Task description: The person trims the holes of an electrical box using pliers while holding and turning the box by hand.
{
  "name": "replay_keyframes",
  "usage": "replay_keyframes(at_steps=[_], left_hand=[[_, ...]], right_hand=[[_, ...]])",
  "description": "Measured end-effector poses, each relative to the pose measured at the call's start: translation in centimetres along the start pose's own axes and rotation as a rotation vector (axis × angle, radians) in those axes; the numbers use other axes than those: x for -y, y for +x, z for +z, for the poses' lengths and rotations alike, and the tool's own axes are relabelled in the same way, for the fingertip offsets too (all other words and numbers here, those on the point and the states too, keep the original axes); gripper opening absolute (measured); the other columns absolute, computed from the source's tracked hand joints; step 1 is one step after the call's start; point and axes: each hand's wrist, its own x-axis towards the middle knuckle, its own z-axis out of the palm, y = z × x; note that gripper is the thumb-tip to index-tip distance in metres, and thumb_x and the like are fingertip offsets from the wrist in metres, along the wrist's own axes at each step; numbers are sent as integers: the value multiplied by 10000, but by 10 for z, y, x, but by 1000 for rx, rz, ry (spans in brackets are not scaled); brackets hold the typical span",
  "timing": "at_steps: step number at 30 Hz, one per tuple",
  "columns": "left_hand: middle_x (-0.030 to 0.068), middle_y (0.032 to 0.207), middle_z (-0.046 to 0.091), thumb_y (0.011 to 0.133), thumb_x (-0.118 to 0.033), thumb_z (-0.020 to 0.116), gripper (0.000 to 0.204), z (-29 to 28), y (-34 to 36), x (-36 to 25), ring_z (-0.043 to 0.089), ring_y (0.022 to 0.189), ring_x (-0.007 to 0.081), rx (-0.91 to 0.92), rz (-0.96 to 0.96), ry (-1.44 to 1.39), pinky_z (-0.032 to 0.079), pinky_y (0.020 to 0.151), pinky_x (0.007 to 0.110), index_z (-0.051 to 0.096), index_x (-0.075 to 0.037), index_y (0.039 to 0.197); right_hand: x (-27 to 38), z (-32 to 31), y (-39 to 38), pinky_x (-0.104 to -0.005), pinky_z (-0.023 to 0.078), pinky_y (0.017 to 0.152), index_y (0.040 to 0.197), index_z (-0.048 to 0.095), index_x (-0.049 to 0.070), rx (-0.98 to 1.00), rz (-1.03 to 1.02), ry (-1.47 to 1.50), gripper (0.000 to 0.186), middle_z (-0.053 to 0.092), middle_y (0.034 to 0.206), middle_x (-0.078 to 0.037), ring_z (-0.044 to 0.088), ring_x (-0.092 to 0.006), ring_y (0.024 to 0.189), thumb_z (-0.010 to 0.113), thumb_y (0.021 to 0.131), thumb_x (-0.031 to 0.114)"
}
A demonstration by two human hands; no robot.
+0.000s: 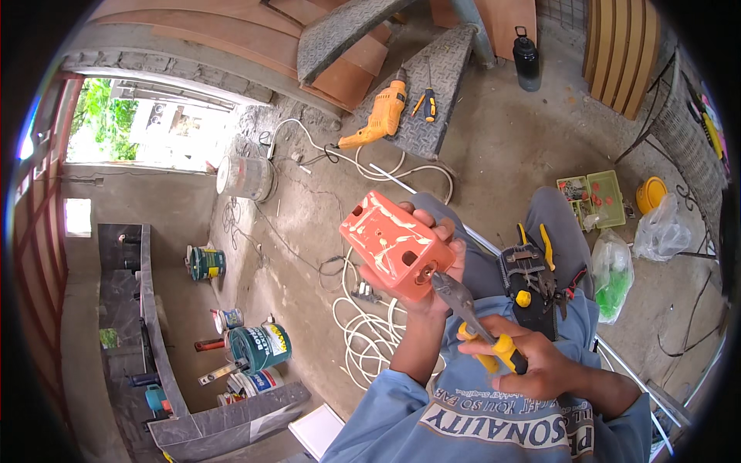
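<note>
My left hand [458, 261] is closed around an orange plastic electrical box [386, 235], holding it up over my lap. Pale smears mark the box's face, and square holes show in its sides. In my right hand [544, 366] are pliers [463, 305] with yellow and black handles. Their jaw tip is at a round opening in the box's near end; whether it grips the edge there I cannot tell. On my lap lies a dark tool pouch [532, 270] with several yellow-handled tools in it.
A yellow drill [384, 116] and screwdrivers [429, 104] rest on a metal stair tread [432, 143]. White cable [359, 347] coils on the floor to the left. Paint buckets [258, 347] stand farther left. At right are a green parts case [606, 197], plastic bags [614, 270] and a black bottle [526, 62].
</note>
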Motion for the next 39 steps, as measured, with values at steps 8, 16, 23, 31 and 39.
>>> replay_keyframes(at_steps=[8,16,23,31,39], left_hand=[[96,1251,501,679,-595,718,907,-3,0,3,460,1051,246,30,-37,16,458,879,418,336,-113,1345],[110,1250,511,680,-542,749,894,-5,3,-1,455,1046,240,94,-69,0,435,861,399,325,-125,1348],[146,1275,505,673,-510,767,914,-6,3,-9,456,1036,244,137,-60,78,416,865,405,298,-135,1363],[134,1242,534,744,-405,727,749,-4,8,-13,463,1038,239,204,-156,61,411,890,402,354,-121,1328],[105,1220,544,805,-347,680,612,-1,2,-14,463,1061,239,213,-149,110,407,928,394,394,-118,1295]], right_hand=[[-1,-2,0,-341,261,1058,1323,475,59,84,70,101,575,379,1355,-126,383,-253,1269,573,758,98],[0,-2,0,-336,288,1036,1328,477,86,103,96,178,551,389,1378,-126,427,-255,1239,597,793,136],[5,0,0,-331,297,1027,1324,478,79,109,114,233,531,404,1366,-124,442,-254,1229,601,813,156],[-8,5,4,-339,295,1043,1310,481,31,78,-14,181,475,407,1370,-115,425,-239,1251,564,895,246],[-24,14,5,-290,362,972,1297,503,54,7,-31,245,442,463,1307,-94,493,-179,1154,574,907,250]])
